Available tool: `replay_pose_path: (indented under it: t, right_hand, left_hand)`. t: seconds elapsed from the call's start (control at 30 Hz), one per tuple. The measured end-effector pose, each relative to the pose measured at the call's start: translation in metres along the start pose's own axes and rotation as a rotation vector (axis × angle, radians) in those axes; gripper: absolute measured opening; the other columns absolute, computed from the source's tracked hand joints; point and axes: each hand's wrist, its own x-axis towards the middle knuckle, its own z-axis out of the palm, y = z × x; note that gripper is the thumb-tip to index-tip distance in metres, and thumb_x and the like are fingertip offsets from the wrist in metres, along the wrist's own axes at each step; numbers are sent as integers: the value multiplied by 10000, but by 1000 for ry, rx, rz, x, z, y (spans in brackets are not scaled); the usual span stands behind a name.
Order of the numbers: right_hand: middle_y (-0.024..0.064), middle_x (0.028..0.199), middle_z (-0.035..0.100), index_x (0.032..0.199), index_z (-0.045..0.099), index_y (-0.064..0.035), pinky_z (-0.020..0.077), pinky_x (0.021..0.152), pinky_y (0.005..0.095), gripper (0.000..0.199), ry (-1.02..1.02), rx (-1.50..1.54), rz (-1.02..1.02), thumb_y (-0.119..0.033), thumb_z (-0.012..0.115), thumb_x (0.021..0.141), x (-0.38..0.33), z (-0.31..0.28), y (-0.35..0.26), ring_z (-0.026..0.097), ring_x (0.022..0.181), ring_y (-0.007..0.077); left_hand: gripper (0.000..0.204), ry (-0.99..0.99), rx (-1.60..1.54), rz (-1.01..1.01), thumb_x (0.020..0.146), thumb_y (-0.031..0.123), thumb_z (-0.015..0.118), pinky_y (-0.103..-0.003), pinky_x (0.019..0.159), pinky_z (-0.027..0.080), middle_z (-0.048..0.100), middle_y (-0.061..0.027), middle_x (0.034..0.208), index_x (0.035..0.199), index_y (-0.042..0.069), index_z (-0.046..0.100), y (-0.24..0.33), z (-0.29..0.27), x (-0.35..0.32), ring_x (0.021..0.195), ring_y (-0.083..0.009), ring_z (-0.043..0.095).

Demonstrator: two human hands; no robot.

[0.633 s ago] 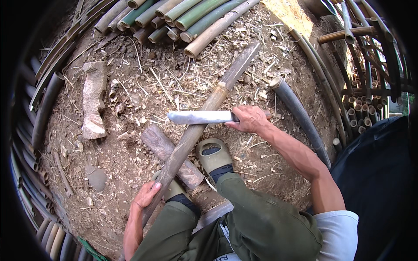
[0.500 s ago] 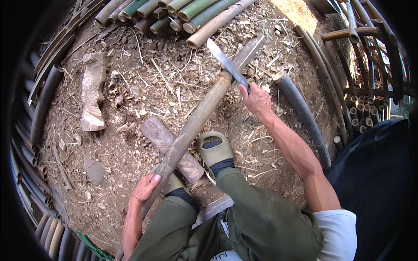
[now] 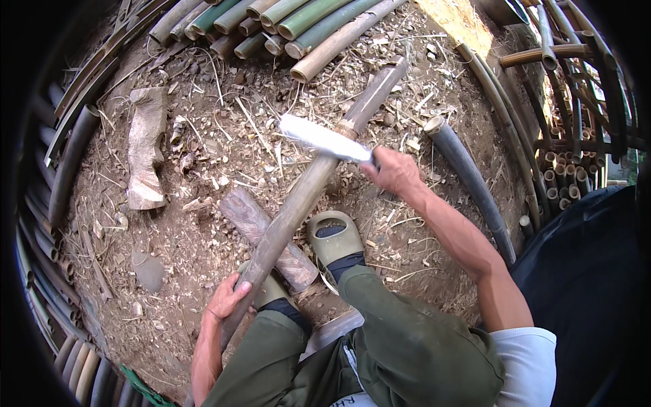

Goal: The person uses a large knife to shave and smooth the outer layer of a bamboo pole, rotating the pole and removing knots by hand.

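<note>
While the left hand is gripping a long grey-brown bamboo pole — running beyond it over a short reddish-brown wooden log — the right hand, farther out, is clasping a broad, silvery metal knife.

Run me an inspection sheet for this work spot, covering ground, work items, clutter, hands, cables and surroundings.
Surface: bare dirt ground.
Work items: bamboo pole slants over a short log; knife crosses above the pole, contact unclear.
Clutter: scattered wood chips, a carved wood block and a flat stone, left of the log.
Hands: left hand grips the pole's near part; right hand grips the knife handle.
Cables: nothing seen.
Surroundings: stacked bamboo ahead, bamboo rack at far right, black sheet at lower right.
</note>
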Motion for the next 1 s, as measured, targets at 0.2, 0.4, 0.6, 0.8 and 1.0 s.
replay_pose_path:
  t: [0.2, 0.4, 0.6, 0.8, 1.0]
  right_hand:
    - [65, 574, 566, 818, 575, -61, 409, 372, 347, 532, 221, -18, -440, -560, 505, 987, -8, 15, -1, 469, 409, 178]
    - [85, 667, 591, 859, 562, -88, 471, 426, 338, 465, 45, 254, 289, -534, 520, 988, 20, -6, 9, 534, 494, 155]
    - [109, 600, 598, 801, 572, -57, 470, 425, 377, 539, 88, 110, 113, -558, 506, 985, 10, 1, 5, 575, 464, 233]
    - [80, 618, 596, 833, 588, -56, 478, 462, 382, 553, 213, -46, -543, -589, 522, 963, -9, 12, -17, 560, 499, 187]
    - [57, 574, 568, 823, 577, -61, 425, 381, 339, 484, 98, 258, 219, -514, 535, 989, 16, 2, 8, 478, 427, 147]
  left_hand:
    - [674, -6, 95, 19, 964, 622, 495, -339, 612, 551, 655, -126, 821, 1059, -37, 602, -1, 0, -5, 658, -213, 672]
    - [760, 52, 234, 7, 980, 659, 391, -338, 685, 508, 682, -121, 798, 991, -49, 670, 3, 1, 1, 748, -195, 642]
    - [757, 60, 293, 111, 911, 649, 528, -368, 725, 541, 685, -163, 952, 1154, -64, 597, -6, -2, 2, 736, -205, 669]
    - [697, 82, 254, 163, 827, 481, 743, -357, 637, 555, 631, -146, 967, 1207, -63, 530, 10, 12, -7, 733, -196, 657]
    - [660, -3, 8, 12, 833, 448, 754, -332, 576, 560, 618, -116, 975, 1224, -42, 547, 18, 13, -11, 738, -178, 647]
